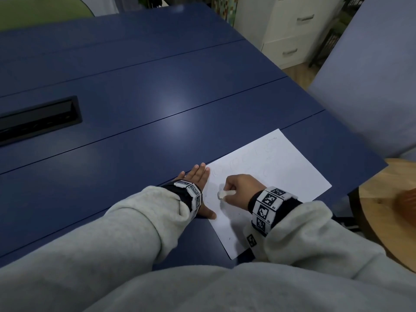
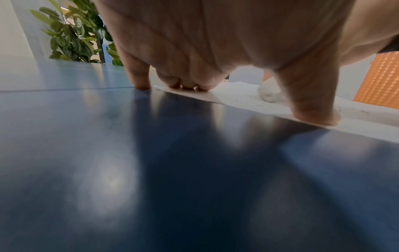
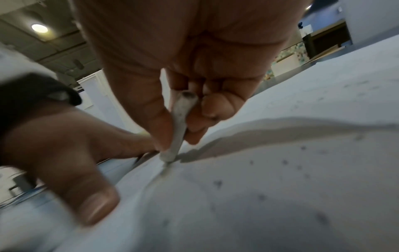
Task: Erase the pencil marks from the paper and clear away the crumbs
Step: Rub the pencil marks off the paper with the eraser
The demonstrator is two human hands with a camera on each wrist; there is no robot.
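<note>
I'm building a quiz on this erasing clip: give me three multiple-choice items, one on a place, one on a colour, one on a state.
1. Where does the white sheet of paper lie?
A. at the near right corner of the table
B. beside the black recessed slot
C. on the wooden floor

2. What colour is the smooth tabletop?
A. green
B. dark blue
C. white

3. What is the left hand doing?
A. gripping a pencil
B. hanging clear of the table
C. lying flat, pressing down the paper's left edge

Answers:
1 A: the head view shows the paper by the table's near right corner.
2 B: the surface is dark blue in the head and left wrist views.
3 C: its fingers are straight on the paper's edge, while the right hand pinches the small white eraser.
</note>
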